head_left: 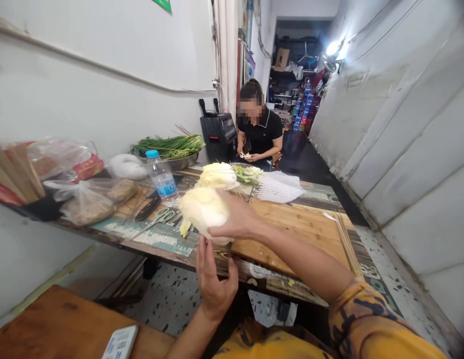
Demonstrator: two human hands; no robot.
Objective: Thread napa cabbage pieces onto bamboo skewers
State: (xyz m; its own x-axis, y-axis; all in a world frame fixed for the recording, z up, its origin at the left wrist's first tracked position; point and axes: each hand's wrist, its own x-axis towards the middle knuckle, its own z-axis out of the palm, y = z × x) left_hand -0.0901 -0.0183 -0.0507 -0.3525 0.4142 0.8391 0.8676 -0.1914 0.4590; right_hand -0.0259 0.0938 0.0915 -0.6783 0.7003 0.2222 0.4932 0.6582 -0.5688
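My right hand (239, 217) grips a pale yellow napa cabbage (202, 207) from its right side, above the table's near edge. One leaf hangs loose at its lower left. Below it, my left hand (217, 284) is open, fingers pointing up and thumb apart. Its fingertips come close to the cabbage's underside; whether they touch it I cannot tell. Just behind, a pile of cut cabbage leaves (217, 175) sits on the table. A wooden cutting board (299, 229) lies under my right forearm.
A water bottle (162, 179), scissors (160, 219) and a dark-handled knife (147, 205) lie to the left. Behind are a bowl of green stalks (168, 149) and white foam netting (280, 187). Skewers (347, 242) lie along the board's right side. A person (259, 129) sits opposite, handling something pale.
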